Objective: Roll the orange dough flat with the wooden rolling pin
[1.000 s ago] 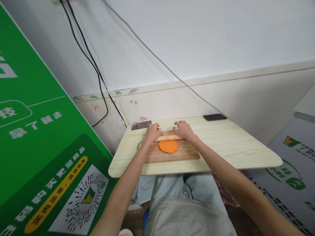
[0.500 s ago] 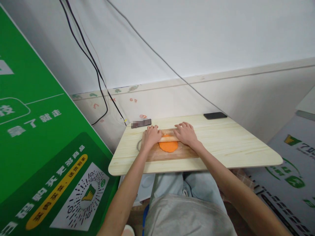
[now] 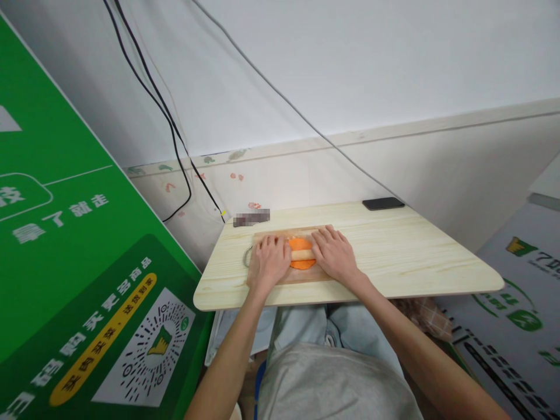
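A pale wooden rolling pin (image 3: 303,255) lies across a flat orange round of dough (image 3: 301,244). Its left end is under my left hand (image 3: 272,258), and my right hand (image 3: 335,252) covers the other end. Both hands hold the pin from above, palms down, with the fingers reaching forward over it. Orange dough shows on the far and near sides of the pin. Beneath everything is a wooden board (image 3: 301,277) with a metal ring handle (image 3: 247,256) at its left end.
The light wooden table (image 3: 429,262) stands against a white wall. A black phone (image 3: 383,203) lies at its back right, and a partly blurred dark object (image 3: 251,218) at the back left. A green printed panel (image 3: 87,233) borders the left side. Cables (image 3: 175,125) hang along the wall.
The pin has come toward me, from the far part of the dough to around its middle. Both hands moved back with it, and their fingers now stretch flatter over the board.
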Tool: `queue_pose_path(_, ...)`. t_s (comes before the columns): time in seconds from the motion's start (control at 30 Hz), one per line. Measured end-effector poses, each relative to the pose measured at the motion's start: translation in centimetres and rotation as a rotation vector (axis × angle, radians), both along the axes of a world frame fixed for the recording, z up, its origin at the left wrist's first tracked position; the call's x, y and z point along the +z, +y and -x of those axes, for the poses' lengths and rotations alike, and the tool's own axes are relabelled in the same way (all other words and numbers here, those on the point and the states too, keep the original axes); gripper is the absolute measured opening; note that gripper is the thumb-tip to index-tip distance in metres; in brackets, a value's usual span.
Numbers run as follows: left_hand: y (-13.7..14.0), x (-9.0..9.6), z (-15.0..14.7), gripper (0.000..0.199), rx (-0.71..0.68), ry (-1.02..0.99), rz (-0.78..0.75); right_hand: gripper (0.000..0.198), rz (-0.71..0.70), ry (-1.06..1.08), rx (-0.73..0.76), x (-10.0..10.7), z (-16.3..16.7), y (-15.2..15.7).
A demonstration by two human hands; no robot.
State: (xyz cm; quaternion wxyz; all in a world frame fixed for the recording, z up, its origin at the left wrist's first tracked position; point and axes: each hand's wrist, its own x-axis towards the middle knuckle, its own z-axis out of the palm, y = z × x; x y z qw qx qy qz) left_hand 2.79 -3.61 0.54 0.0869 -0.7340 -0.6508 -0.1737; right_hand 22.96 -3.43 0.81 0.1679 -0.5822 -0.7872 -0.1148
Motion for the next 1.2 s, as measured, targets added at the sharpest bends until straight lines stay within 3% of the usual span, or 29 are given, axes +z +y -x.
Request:
queue_pose_path(0.8, 9.9, 2.0, 0.3, 0.041, 0.041, -0.101, 0.225, 0.054, 0.326, 0.096, -0.128, 2.6, 1.0, 9.1)
queue_pose_path(1.0, 9.4, 2.2, 0.2, 0.041, 0.037, -0.078, 0.266, 0.053, 0.308, 0.078, -0.127, 2.4, 1.0, 8.8)
queue_pose_path(1.2, 6.2, 2.2, -0.2, 0.046, 0.001, 0.024, 0.219, 0.05, 0.169, 0.024, -0.121, 1.5, 1.0, 5.8)
